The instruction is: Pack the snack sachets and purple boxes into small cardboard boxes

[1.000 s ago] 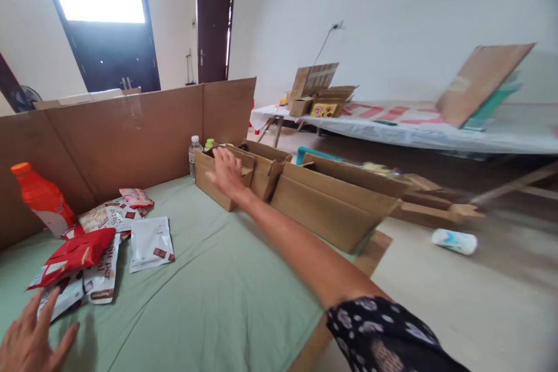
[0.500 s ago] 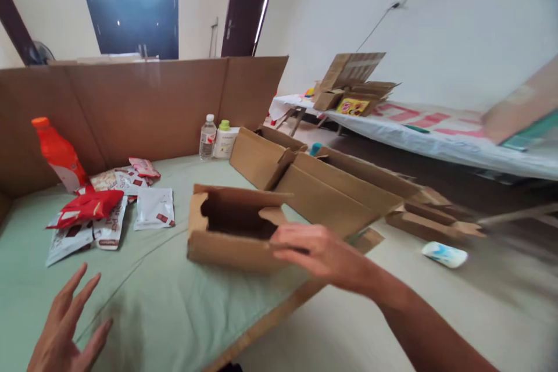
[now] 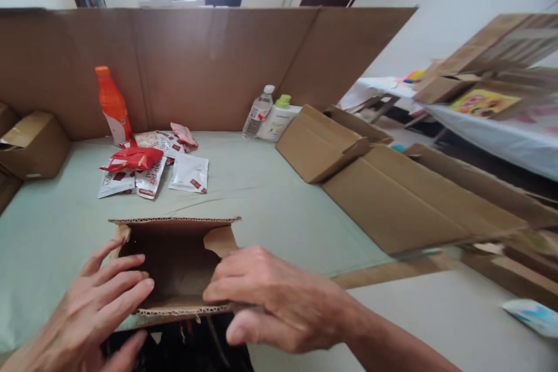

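A small open cardboard box sits at the near edge of the green-covered table, its opening facing up toward me. My left hand grips the box's near left rim, fingers over the edge and thumb below. My right hand grips the near right rim, fingers curled over the corrugated edge and thumb underneath. Beyond the box lie several snack packets, white and red, next to an orange drink bottle.
A tall cardboard screen walls the table's back. A clear water bottle and a white green-capped bottle stand by it. Folded boxes lie at right, another box at far left. A second table stands beyond.
My right hand reached to the far boxes, pulled one small box across the table to the near edge, and now both hands hold its rim. My view swung left and down.
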`<state>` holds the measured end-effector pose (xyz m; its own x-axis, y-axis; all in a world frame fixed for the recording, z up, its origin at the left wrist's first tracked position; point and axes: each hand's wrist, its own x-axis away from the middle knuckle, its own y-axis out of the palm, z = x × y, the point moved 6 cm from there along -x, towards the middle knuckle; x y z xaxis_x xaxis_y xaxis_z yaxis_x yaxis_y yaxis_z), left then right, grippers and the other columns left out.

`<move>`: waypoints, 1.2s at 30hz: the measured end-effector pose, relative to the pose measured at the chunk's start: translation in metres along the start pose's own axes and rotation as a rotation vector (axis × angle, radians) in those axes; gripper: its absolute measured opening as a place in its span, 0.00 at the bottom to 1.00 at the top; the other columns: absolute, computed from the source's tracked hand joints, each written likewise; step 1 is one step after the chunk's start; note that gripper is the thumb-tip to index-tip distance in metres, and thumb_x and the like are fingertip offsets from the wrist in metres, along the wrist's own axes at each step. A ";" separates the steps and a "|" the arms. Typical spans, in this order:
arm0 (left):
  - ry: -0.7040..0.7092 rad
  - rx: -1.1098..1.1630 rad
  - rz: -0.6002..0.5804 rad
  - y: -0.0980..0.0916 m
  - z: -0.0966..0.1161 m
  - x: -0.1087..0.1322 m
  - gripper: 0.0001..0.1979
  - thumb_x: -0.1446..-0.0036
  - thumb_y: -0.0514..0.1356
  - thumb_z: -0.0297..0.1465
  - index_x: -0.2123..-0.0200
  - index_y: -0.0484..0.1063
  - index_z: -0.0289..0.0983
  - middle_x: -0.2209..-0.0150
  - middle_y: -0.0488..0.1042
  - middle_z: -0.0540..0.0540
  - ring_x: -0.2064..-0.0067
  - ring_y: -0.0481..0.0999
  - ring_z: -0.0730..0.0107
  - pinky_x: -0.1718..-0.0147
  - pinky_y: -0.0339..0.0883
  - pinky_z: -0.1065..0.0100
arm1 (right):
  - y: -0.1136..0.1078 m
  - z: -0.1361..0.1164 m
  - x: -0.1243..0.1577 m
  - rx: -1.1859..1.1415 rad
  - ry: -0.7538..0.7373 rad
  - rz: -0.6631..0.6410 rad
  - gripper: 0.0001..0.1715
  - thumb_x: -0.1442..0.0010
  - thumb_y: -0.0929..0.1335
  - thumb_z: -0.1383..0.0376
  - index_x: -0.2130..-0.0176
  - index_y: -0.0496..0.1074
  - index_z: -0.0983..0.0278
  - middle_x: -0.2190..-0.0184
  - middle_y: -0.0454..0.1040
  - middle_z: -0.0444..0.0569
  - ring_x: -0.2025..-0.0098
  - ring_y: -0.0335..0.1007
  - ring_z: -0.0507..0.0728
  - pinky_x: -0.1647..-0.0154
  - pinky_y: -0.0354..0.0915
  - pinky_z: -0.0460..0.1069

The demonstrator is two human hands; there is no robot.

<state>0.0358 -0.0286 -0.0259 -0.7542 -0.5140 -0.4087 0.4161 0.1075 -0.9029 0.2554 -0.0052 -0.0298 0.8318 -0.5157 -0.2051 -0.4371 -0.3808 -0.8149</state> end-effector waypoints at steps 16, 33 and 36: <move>-0.159 -0.091 0.106 -0.005 -0.008 0.001 0.10 0.39 0.54 0.23 0.59 0.73 0.41 0.62 0.78 0.50 0.54 0.76 0.64 0.35 0.54 0.56 | -0.010 0.026 -0.018 0.489 0.150 -0.193 0.08 0.36 0.70 0.72 0.67 0.78 0.64 0.66 0.82 0.51 0.64 0.78 0.59 0.59 0.71 0.53; -0.276 -0.128 0.173 -0.023 -0.025 0.022 0.14 0.40 0.51 0.21 0.63 0.73 0.42 0.58 0.75 0.44 0.49 0.72 0.60 0.54 0.69 0.62 | -0.041 0.101 -0.021 -0.230 0.286 0.495 0.17 0.29 0.64 0.58 0.59 0.81 0.63 0.71 0.81 0.49 0.68 0.79 0.57 0.63 0.77 0.51; -0.293 -0.123 0.233 -0.019 -0.024 0.028 0.14 0.43 0.52 0.20 0.62 0.73 0.42 0.57 0.76 0.45 0.48 0.73 0.61 0.49 0.69 0.62 | -0.066 0.146 -0.079 -0.111 0.351 0.562 0.15 0.32 0.66 0.60 0.56 0.80 0.65 0.62 0.82 0.53 0.61 0.79 0.59 0.59 0.75 0.53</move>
<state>-0.0052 -0.0241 -0.0236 -0.4624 -0.6828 -0.5657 0.4820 0.3419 -0.8067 0.2687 0.1725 -0.0392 0.3151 -0.8707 -0.3777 -0.8194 -0.0488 -0.5712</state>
